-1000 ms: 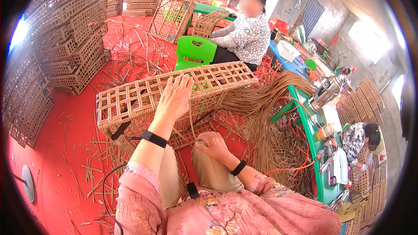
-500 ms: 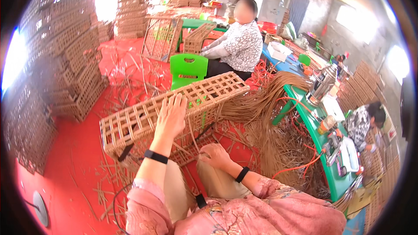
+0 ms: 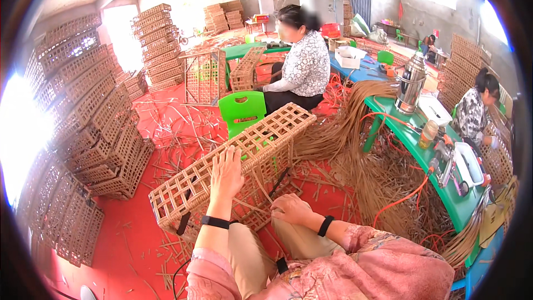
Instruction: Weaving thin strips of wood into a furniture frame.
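Observation:
A long brown basket [image 3: 277, 140] of woven flat strips, with an open grid on its upper face, lies slantwise in front of my knees. My left hand [image 3: 226, 175] rests on that grid, fingers stretched out and pressing nothing between them. On my right knee is my right hand [image 3: 290, 210], its fingers curled. A thin brown strand [image 3: 260, 180] runs from the basket's near side to those fingertips, which appear to pinch its end. Dark strips cross the basket's side. The far underside of the basket is hidden.
Stacked baskets [image 3: 119, 155] rise at left. A green chair [image 3: 242, 112] and a seated person [image 3: 302, 66] are beyond the basket. Loose brown strands [image 3: 366, 155] heap at right beside a green table [image 3: 422, 153] with tools, cords and a metal flask [image 3: 411, 84]. Scraps litter the red floor.
My view has turned, shifting the basket and both hands rightward in the picture. The hands keep their places on the basket and knee. The seated person's head has turned to the left.

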Demonstrator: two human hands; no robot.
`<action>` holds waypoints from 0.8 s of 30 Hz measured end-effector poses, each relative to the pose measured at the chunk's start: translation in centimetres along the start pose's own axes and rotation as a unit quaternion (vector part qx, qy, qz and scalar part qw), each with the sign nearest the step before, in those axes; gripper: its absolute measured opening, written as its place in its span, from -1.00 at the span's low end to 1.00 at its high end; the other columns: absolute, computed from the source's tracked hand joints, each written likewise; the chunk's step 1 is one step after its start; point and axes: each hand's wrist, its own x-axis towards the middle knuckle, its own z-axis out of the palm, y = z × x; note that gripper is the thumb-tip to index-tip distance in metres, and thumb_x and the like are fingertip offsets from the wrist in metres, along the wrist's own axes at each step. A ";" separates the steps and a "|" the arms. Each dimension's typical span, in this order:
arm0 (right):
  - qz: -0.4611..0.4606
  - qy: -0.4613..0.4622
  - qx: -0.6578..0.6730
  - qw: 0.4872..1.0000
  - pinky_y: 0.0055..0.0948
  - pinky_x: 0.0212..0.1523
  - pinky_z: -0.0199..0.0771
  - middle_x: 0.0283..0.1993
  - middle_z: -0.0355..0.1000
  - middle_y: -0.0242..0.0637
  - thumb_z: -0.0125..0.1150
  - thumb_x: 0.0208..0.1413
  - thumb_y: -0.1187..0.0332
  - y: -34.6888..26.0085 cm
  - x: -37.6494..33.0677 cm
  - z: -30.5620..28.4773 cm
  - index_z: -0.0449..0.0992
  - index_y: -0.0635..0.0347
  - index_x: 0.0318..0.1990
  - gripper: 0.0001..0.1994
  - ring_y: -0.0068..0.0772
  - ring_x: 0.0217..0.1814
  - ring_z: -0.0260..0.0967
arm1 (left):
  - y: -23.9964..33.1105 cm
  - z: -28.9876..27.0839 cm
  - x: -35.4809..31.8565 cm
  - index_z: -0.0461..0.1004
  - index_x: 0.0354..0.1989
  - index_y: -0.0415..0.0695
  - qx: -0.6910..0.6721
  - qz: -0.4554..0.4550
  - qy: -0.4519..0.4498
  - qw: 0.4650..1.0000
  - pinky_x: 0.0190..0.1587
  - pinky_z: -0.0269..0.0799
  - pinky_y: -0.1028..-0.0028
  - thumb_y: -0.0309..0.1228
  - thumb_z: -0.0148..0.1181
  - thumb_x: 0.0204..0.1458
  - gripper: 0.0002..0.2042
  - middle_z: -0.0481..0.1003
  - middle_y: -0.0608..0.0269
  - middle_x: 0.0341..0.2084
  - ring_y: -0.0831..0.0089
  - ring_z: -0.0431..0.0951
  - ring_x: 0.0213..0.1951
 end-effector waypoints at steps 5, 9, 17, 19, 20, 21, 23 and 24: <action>-0.005 0.011 0.002 1.000 -0.19 0.17 0.29 -0.09 0.53 -0.27 0.15 0.12 0.12 0.0 0.0 -0.1 0.62 0.12 -0.21 -0.71 -0.19 0.09 0.40 | -0.2 0.2 -0.1 0.23 0.29 -0.14 0.005 -0.002 -0.001 1.000 0.39 0.08 0.05 -0.48 0.32 -0.17 -0.27 0.24 0.09 0.28 0.13 0.19 0.34; 0.028 -0.032 -0.001 0.999 -0.19 0.27 0.25 0.02 0.51 -0.28 0.20 0.11 0.13 0.1 0.0 -0.6 0.60 0.08 -0.12 -0.71 -0.18 0.19 0.36 | -0.2 0.5 0.0 0.23 0.29 -0.13 -0.002 -0.005 0.008 1.000 0.39 0.07 0.07 -0.50 0.31 -0.17 -0.28 0.24 0.09 0.27 0.11 0.19 0.34; 0.018 -0.023 0.006 1.000 -0.19 0.24 0.26 0.02 0.51 -0.29 0.21 0.12 0.13 0.5 -0.4 -0.9 0.61 0.07 -0.11 -0.71 -0.18 0.18 0.36 | 0.1 0.4 0.2 0.20 0.32 -0.16 0.019 0.002 -0.016 1.000 0.40 0.06 0.06 -0.44 0.34 -0.16 -0.24 0.22 0.12 0.30 0.16 0.18 0.36; 0.017 -0.025 0.007 1.000 -0.19 0.24 0.26 0.02 0.51 -0.29 0.21 0.12 0.13 0.4 -0.3 -0.9 0.61 0.07 -0.11 -0.71 -0.18 0.18 0.36 | 0.0 0.2 0.1 0.21 0.32 -0.16 0.019 0.000 -0.014 1.000 0.39 0.07 0.06 -0.45 0.34 -0.16 -0.25 0.22 0.12 0.30 0.17 0.18 0.35; 0.016 -0.028 0.009 0.999 -0.18 0.24 0.26 0.02 0.51 -0.29 0.21 0.12 0.13 0.3 -0.2 -0.9 0.61 0.08 -0.11 -0.71 -0.18 0.18 0.36 | 0.0 0.1 0.0 0.21 0.31 -0.17 0.023 0.001 -0.012 1.000 0.39 0.07 0.07 -0.45 0.34 -0.17 -0.25 0.23 0.12 0.29 0.16 0.19 0.34; 0.016 -0.030 0.011 0.999 -0.18 0.24 0.26 0.02 0.51 -0.29 0.21 0.12 0.12 0.4 -0.3 -0.9 0.61 0.08 -0.11 -0.70 -0.18 0.18 0.36 | 0.0 0.1 0.0 0.22 0.30 -0.17 0.025 0.003 -0.011 1.000 0.38 0.08 0.07 -0.45 0.34 -0.17 -0.25 0.23 0.11 0.29 0.16 0.20 0.34; 0.012 -0.025 0.010 1.000 -0.18 0.24 0.26 0.01 0.52 -0.29 0.21 0.12 0.12 0.5 -0.2 -0.8 0.60 0.08 -0.12 -0.71 -0.18 0.17 0.36 | 0.1 -0.1 0.0 0.23 0.30 -0.17 0.027 0.002 -0.009 1.000 0.38 0.09 0.07 -0.46 0.33 -0.17 -0.26 0.24 0.11 0.28 0.16 0.20 0.33; 0.009 -0.020 0.008 1.000 -0.17 0.23 0.26 0.01 0.52 -0.29 0.21 0.12 0.12 0.6 -0.2 -0.8 0.60 0.08 -0.12 -0.71 -0.18 0.17 0.37 | 0.1 -0.1 0.1 0.23 0.29 -0.18 0.027 0.003 -0.006 1.000 0.37 0.09 0.08 -0.46 0.33 -0.18 -0.27 0.24 0.11 0.28 0.16 0.21 0.33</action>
